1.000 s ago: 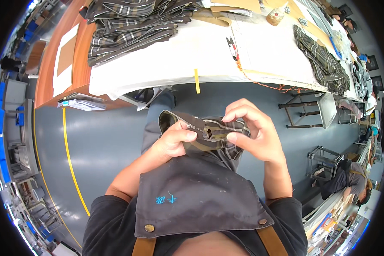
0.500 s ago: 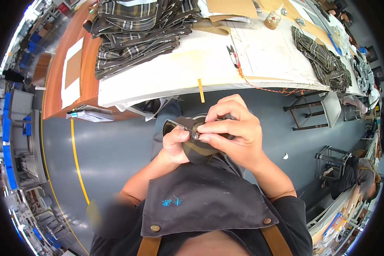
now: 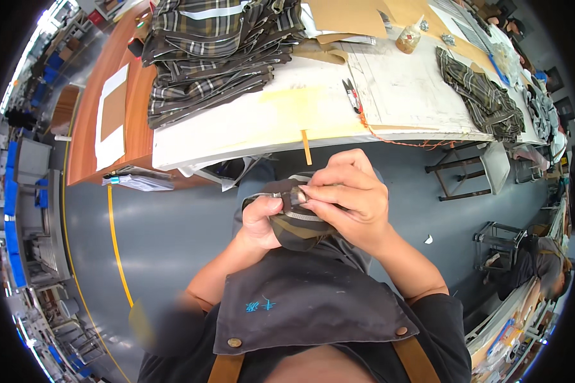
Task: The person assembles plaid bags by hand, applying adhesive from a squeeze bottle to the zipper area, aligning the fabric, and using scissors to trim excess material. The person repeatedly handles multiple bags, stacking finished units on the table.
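Now, far left on the brown counter (image 3: 86, 121), a tan card (image 3: 113, 110) lies on a white sheet (image 3: 112, 137), both flat rectangles. Below the counter's edge a flat pack of papers (image 3: 137, 182) with a small blue tab sticks out. A yellow line (image 3: 115, 246) runs down the grey floor.

Moving in: the left hand (image 3: 262, 220) comes up from the lower edge, forearm angled up and right, fingers curled and clenched on the left side of the dark cloth (image 3: 297, 223), thumb pressed on top. That cloth, dark brown with pale stripes, sits bunched between both hands, just above the apron (image 3: 306, 300), well below the table's edge.

Above, a tall stack of plaid pieces (image 3: 211, 57) rests on the white table (image 3: 236, 131). A yellow tape strip (image 3: 306, 147) hangs off the table's edge.

The right hand (image 3: 351, 198) arches over the cloth from the right, wrist bent, fingertips (image 3: 310, 191) pinching the cloth's top beside the left thumb. Both hands touch.

Further right, small snips (image 3: 351, 96) lie on a big pale sheet (image 3: 409, 89), brown paper (image 3: 345, 16) behind it, a small bottle (image 3: 407, 38) near the table's far side. A lone plaid piece (image 3: 479, 96) lies at the right end.
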Motion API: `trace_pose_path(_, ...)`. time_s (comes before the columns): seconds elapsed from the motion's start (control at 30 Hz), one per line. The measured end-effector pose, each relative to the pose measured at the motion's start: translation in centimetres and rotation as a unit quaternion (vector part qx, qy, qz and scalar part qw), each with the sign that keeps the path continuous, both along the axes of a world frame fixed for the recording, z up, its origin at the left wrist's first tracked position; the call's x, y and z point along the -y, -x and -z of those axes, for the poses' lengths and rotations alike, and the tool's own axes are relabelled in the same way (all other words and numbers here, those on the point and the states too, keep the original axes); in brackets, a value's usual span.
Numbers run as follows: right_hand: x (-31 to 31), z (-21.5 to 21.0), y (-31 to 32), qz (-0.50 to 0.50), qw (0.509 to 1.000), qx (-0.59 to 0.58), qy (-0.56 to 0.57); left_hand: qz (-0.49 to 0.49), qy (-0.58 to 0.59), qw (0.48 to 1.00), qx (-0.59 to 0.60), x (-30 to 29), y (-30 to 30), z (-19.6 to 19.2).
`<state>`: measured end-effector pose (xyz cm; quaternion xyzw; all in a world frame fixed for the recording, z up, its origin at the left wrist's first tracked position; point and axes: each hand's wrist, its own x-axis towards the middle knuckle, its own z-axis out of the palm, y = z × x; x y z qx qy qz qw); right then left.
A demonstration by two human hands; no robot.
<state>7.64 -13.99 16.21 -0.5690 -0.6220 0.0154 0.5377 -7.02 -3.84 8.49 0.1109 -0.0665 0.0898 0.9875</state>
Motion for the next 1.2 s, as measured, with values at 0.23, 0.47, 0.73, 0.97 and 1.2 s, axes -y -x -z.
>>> trace_pose_path(0.23, -0.4, -2.5, -1.4, -0.033, 0.998, 0.048, 0.015, 0.011, -0.159, 0.984, -0.081, -2.4, 1.8, -2.3)
trace_pose_path(0.47, 0.4, -7.2, -6.1, 0.047, 0.993, 0.11, -0.018, 0.044, -0.771, 0.601, -0.206, -5.8, 3.1, -5.6)
trace_pose_path(0.73, -1.6, -9.2, -18.1, 0.138, 0.989, -0.058, -0.007, -0.31, -0.896, 0.231, -0.22, -11.6, -3.6, -12.8)
trace_pose_path(0.97, 1.6, -3.9, -21.1, 0.153, 0.973, 0.172, -0.002, -0.337, -0.905, 0.176, -0.192, -11.8, -8.5, -10.3)
trace_pose_path(1.2, 2.4, 8.2, -20.2, 0.171, 0.959, 0.123, 0.189, -0.28, -0.826, 0.458, -0.17, -9.5, -9.5, 4.0)
